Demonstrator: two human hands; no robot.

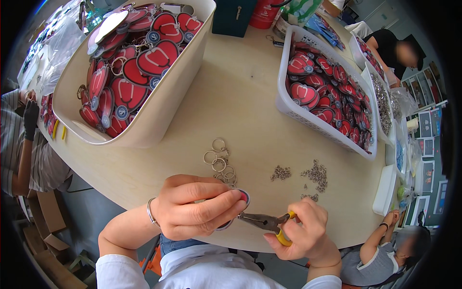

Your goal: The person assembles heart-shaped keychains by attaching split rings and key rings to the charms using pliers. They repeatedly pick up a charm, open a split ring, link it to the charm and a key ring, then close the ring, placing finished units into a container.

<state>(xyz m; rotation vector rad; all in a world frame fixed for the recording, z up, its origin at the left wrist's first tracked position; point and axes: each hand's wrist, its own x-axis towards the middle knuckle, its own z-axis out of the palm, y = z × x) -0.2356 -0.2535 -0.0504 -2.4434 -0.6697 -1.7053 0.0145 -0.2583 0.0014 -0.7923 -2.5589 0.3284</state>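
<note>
My left hand (pixel 195 208) is closed around a red charm with a dark rim (pixel 245 198), most of it covered by the fingers. In my right hand (pixel 306 230) is a pair of pliers (pixel 262 221) with yellow handles. Their dark jaws point left and meet the charm's edge; whether they grip a small ring there cannot be made out. Just beyond my left fingers lie several silver key rings (pixel 219 164) with short chains. Small metal connectors sit in a little heap (pixel 280 173) and a larger scattered pile (pixel 316 176) past my right hand.
A deep cream bin (pixel 166 113) full of red heart-shaped keychains stands at the far left. A white perforated basket (pixel 327 129) of similar charms is at the far right, with a tray of metal parts (pixel 381 98) beside it. Other people sit around the table.
</note>
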